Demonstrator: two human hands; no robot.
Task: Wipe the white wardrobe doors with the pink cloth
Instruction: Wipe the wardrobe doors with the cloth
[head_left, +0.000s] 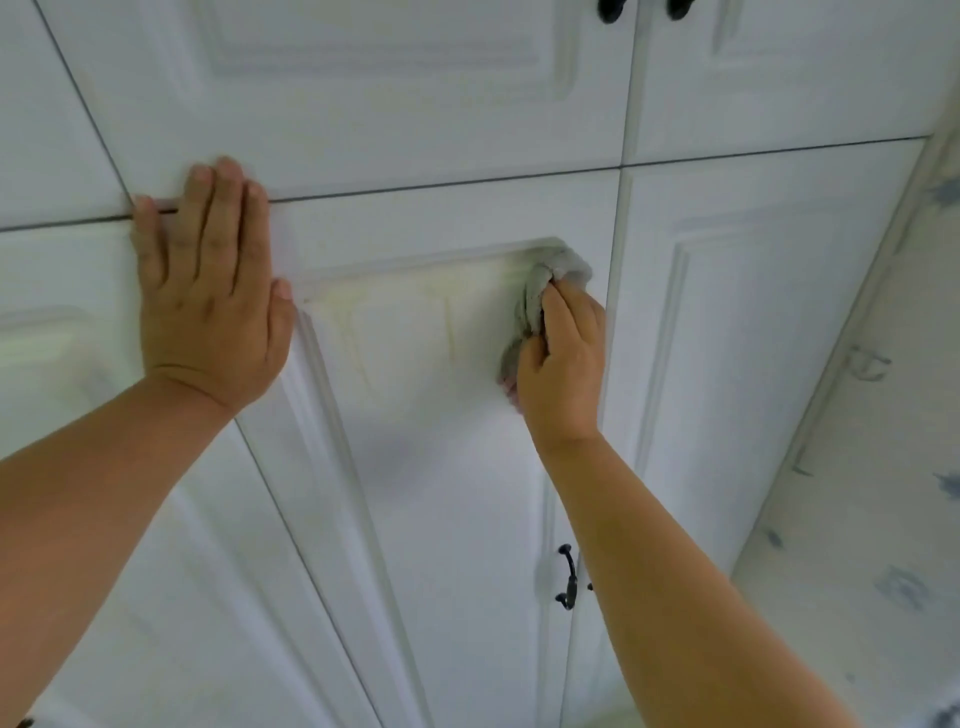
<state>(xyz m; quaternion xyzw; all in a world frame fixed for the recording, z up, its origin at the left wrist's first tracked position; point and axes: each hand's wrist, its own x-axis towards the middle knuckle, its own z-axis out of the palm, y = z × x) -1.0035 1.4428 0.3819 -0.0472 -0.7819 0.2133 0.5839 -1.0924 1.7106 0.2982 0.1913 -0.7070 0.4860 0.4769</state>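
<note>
A tall white wardrobe door (447, 467) with a raised panel fills the middle of the view. My right hand (563, 369) grips a bunched cloth (540, 291), which looks greyish-pink here, and presses it against the panel's upper right corner. My left hand (213, 291) lies flat with straight fingers on the door's upper left corner, its fingertips across the gap to the upper cabinet door (374, 88). Faint yellowish streaks (395, 317) mark the panel between my hands.
A black handle (568, 577) sits low on the middle door, partly behind my right forearm. Two black knobs (644, 8) show at the top edge. More white doors flank left (62, 374) and right (737, 322). A patterned wall (872, 493) runs along the right.
</note>
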